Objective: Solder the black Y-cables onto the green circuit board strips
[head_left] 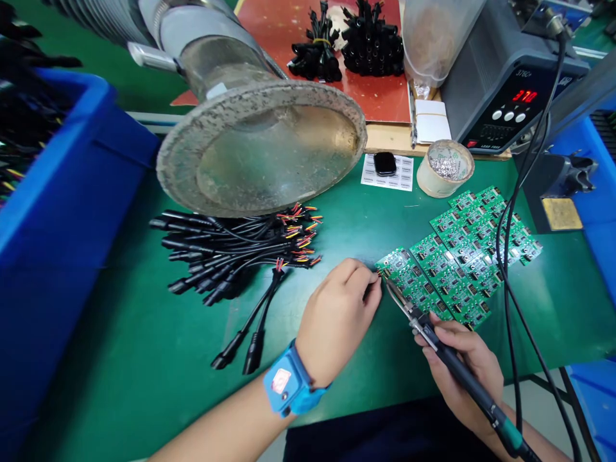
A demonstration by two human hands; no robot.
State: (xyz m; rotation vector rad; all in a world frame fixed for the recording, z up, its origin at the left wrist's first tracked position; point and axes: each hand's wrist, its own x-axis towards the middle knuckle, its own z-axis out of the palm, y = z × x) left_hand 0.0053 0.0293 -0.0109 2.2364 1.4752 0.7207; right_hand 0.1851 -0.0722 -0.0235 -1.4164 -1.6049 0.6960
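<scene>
Left hand (337, 314) pinching a small reddish piece (379, 273), mostly hidden, at the left corner of the green circuit boards (436, 276) on the desk (168, 366), I grip a soldering iron (474, 386) in my right hand (476, 362), its tip just beside that piece. Black cables (235, 250) with coloured wire ends (303, 234) lie to the left by the round hood (283, 154).

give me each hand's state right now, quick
Left hand: closed in a pinch at the edge of a circuit board; anything held is too small to tell.
Right hand: closed around a soldering iron.
</scene>
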